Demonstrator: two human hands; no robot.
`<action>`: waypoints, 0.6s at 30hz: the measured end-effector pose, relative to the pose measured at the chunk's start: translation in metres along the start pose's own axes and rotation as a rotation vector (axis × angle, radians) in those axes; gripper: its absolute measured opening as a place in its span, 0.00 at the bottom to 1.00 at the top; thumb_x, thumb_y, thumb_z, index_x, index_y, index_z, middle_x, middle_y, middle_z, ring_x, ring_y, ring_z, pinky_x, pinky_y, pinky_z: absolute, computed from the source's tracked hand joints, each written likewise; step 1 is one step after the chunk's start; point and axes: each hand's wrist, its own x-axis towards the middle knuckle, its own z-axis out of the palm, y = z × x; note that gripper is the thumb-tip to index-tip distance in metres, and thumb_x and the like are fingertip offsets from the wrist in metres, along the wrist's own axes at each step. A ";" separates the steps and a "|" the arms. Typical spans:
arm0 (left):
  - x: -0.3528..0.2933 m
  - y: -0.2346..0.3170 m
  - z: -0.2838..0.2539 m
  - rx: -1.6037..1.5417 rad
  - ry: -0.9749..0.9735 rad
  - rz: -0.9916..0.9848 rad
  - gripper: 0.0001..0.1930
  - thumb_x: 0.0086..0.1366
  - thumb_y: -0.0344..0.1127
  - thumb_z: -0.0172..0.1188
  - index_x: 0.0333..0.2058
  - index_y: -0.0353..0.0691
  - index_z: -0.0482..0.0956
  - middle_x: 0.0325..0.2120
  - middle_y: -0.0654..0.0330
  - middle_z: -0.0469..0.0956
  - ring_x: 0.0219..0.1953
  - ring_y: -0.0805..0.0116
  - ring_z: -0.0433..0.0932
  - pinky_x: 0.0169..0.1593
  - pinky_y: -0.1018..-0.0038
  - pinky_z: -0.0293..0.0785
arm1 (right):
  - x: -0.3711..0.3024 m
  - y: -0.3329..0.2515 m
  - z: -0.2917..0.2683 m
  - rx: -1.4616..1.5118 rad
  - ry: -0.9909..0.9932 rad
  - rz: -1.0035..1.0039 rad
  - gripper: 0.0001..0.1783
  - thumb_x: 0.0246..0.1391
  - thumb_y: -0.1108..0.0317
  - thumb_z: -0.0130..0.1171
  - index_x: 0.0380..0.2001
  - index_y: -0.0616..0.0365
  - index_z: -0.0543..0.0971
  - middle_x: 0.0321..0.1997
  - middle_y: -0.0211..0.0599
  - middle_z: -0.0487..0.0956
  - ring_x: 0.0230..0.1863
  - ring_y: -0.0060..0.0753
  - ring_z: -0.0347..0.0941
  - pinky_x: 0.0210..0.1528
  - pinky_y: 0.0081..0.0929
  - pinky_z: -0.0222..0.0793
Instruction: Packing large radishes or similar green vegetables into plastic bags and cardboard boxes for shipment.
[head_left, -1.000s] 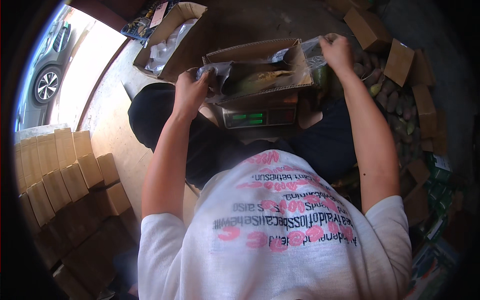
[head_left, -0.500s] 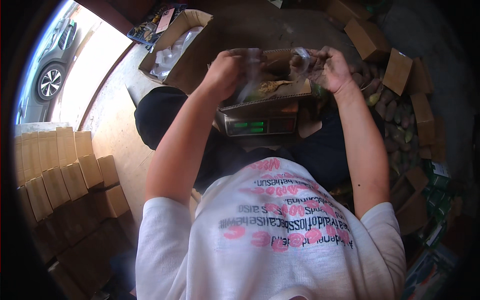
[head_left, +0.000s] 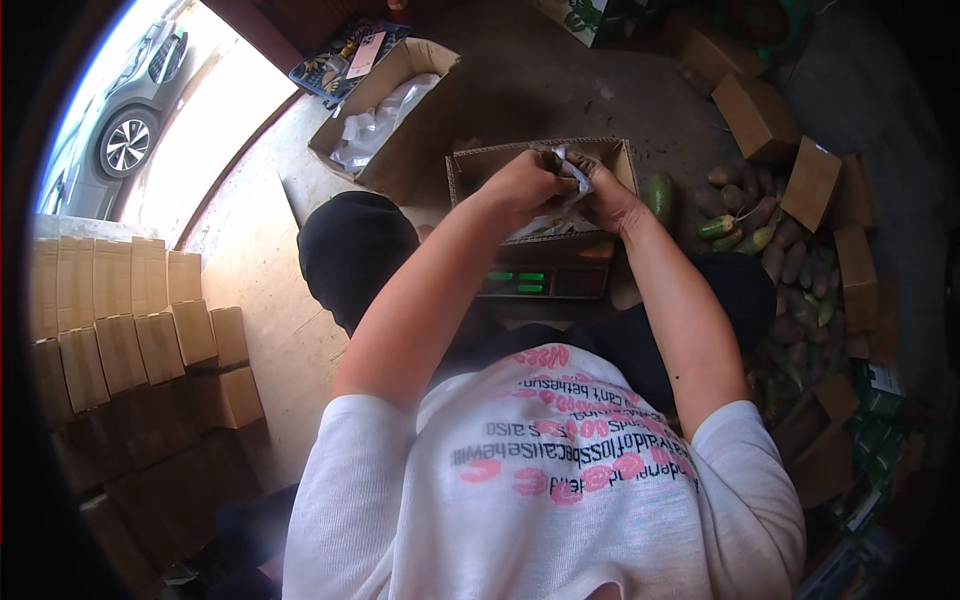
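Currently both hands are over the open carton [head_left: 468,178] (ref. pt., "ctn"), close tog. L hand [head_left: 530,183]: fingers curled in, pinching gathered clear plastic bag [head_left: 581,184]; fingertips partly hidden. R hand [head_left: 607,197]: also closed on same plastic, w/ a twisted strip of it showing b/w the two hands. Rest of bag is down inside ctn, toward near rim; contents mostly covered by hands & arms, can't ID. Scale [head_left: 520,283] under ctn, panel showing on near side, green display lit. Big green veg. [head_left: 661,198] just R of ctn; tuber heap [head_left: 795,265] further R, w/ some green pcs. mixed in; brown boxes [head_left: 757,118] bordering heap, well R of ctn. Long box [head_left: 425,58] beyond ctn & to its L, clear bags [head_left: 385,120] inside. Small-carton stack [head_left: 120,280] far L of ctn, nearer the person. Grey car [head_left: 135,120] also far L of ctn, outdoors.
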 end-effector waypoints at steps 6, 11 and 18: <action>0.037 -0.043 -0.064 0.419 0.318 -0.052 0.09 0.58 0.25 0.65 0.36 0.29 0.77 0.31 0.54 0.79 0.27 0.70 0.79 0.27 0.72 0.78 | 0.001 -0.010 -0.012 -0.915 0.109 0.046 0.11 0.49 0.73 0.69 0.37 0.59 0.81 0.36 0.27 0.81 0.39 0.18 0.75 0.44 0.24 0.74; 0.043 -0.070 -0.085 -0.166 0.404 -0.368 0.08 0.64 0.32 0.57 0.26 0.37 0.74 0.17 0.64 0.70 0.17 0.77 0.66 0.16 0.82 0.60 | 0.007 -0.005 -0.047 0.223 0.556 0.160 0.06 0.58 0.67 0.58 0.31 0.57 0.76 0.29 0.35 0.74 0.29 0.32 0.73 0.43 0.40 0.80; 0.083 -0.106 -0.076 -1.200 0.916 -0.053 0.15 0.66 0.30 0.40 0.43 0.36 0.76 0.38 0.51 0.79 0.39 0.57 0.78 0.46 0.62 0.77 | 0.062 0.050 -0.094 0.480 1.210 -0.217 0.16 0.63 0.70 0.42 0.53 0.55 0.69 0.51 0.48 0.70 0.38 0.50 0.73 0.50 0.62 0.69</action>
